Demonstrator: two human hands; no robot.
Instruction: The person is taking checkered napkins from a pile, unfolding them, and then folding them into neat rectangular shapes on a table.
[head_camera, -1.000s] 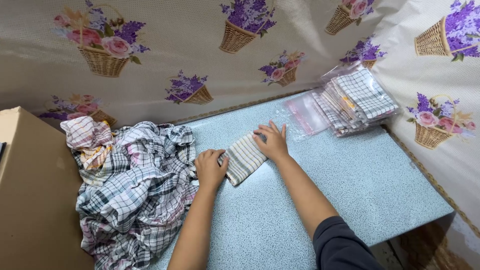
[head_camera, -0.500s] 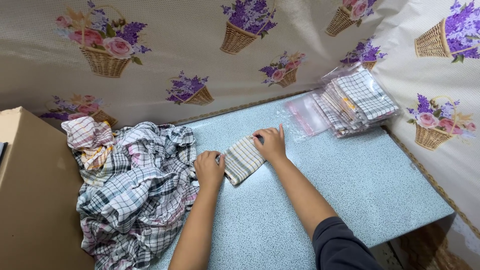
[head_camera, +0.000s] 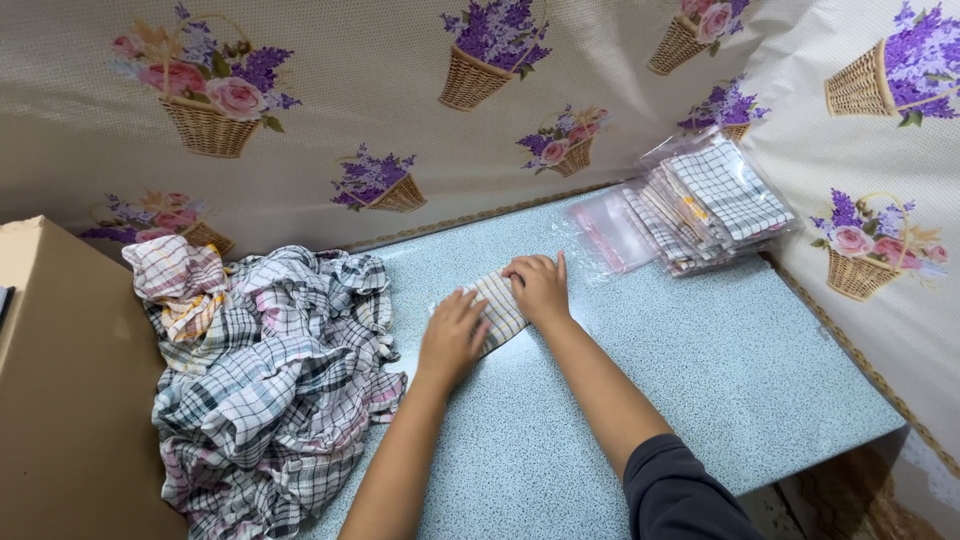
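Observation:
A small folded striped cloth (head_camera: 497, 306) lies on the pale blue speckled table (head_camera: 720, 380), near its middle. My left hand (head_camera: 452, 335) rests flat on the cloth's near left end, fingers spread. My right hand (head_camera: 540, 287) presses down on its far right end, fingers together. Both palms cover much of the cloth, so only a strip of it shows between them.
A heap of loose checked cloths (head_camera: 255, 370) fills the table's left side. A stack of folded cloths in clear plastic bags (head_camera: 700, 200) sits at the back right, with an empty clear bag (head_camera: 612, 232) beside it. A brown cardboard box (head_camera: 60, 400) stands at the left.
My right hand has drawn in over the cloth, and the cloth now looks shorter and more tightly folded. My left hand has stayed on its near end.

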